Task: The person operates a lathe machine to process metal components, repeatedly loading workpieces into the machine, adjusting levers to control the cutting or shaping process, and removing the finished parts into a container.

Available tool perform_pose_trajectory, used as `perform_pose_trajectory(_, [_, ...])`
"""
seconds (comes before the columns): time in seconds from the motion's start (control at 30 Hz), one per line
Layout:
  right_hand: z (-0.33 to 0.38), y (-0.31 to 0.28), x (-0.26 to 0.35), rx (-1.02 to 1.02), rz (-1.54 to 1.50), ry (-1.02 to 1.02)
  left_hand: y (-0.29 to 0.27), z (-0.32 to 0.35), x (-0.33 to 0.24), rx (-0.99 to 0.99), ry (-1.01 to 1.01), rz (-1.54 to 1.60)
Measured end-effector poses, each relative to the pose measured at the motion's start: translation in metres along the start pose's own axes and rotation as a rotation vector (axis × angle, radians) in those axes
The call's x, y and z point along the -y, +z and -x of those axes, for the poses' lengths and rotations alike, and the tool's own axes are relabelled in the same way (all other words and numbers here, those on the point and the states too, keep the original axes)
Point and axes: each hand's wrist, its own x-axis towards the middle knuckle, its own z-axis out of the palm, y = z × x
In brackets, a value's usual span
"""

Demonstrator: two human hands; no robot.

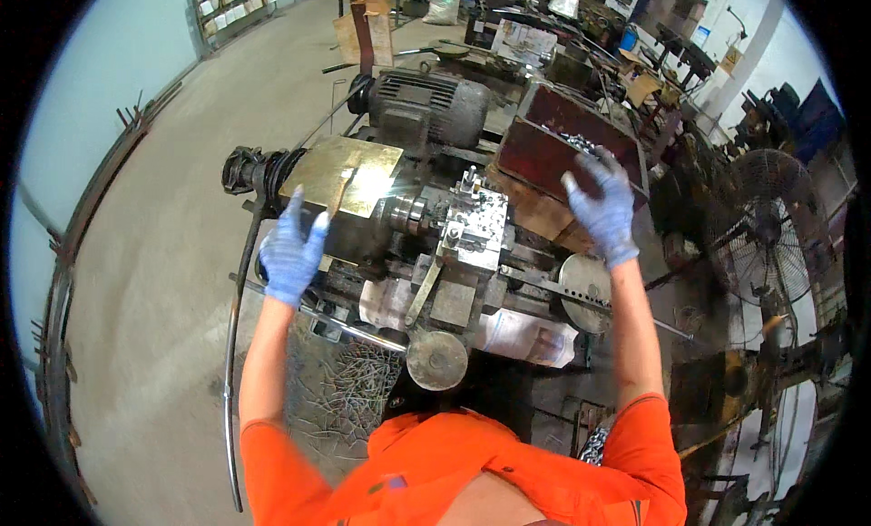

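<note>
Both hands wear blue-grey knitted gloves. My left hand hovers at the near left edge of a shiny brass-coloured plate on the lathe-like machine, thumb and fingers apart, nothing seen in it. A small brush-like tool lies on the plate by my fingertips. Over the near edge of a dark red metal bin is my right hand, its fingers spread, no part visible in it. Small shiny metal pieces lie in the bin. Between the hands sit the machine's chuck and its chip-covered tool block.
An electric motor stands behind the plate. A lever, a round handwheel disc and a perforated bar jut toward me. Metal rods or shavings litter the floor. A large fan stands at the right.
</note>
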Motion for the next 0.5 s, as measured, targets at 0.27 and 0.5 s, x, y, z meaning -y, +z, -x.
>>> perform_pose_trajectory(0.27, [0.179, -0.009, 0.031, 0.456, -0.209, 0.076, 0.042, -0.001, -0.002, -0.004, 0.228, -0.042])
perform_pose_trajectory(0.5, [0.249, -0.025, 0.031, 0.518, -0.362, 0.386, 0.045, 0.002, -0.009, 0.016, 0.217, 0.102])
